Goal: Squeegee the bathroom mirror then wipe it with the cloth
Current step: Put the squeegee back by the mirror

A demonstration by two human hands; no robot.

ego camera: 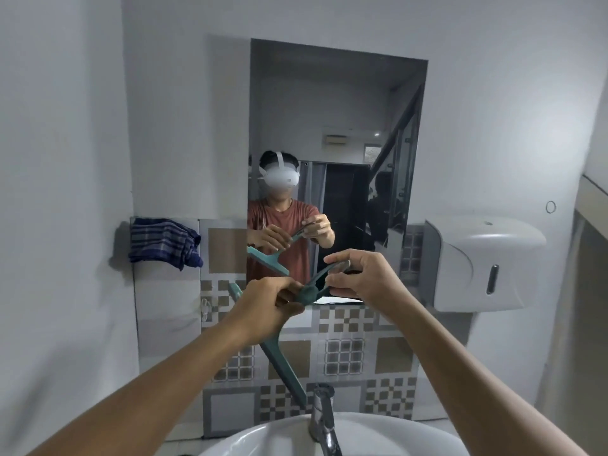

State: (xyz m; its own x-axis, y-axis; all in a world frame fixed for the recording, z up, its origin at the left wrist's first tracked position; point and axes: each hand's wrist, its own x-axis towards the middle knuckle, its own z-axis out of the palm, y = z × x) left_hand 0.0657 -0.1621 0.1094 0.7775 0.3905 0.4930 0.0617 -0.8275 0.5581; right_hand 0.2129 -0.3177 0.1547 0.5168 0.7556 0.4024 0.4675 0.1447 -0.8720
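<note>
Two hands are closed on the squeegee (283,350) below the mirror (339,110), left hand (266,304) at the neck, right hand (358,274) pinching the handle end; it is judged light, stiff, best gripped mid-handle.

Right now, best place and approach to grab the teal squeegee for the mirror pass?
Grip the squeegee by its handle, not the long blade. The handle runs up and right from the neck, where the right hand already pinches it; the left hand holds the neck. Come from the right, fingers wrapped around the handle, so the blade, now angled down-left toward the tap, is free to lie flat on the mirror.
</note>
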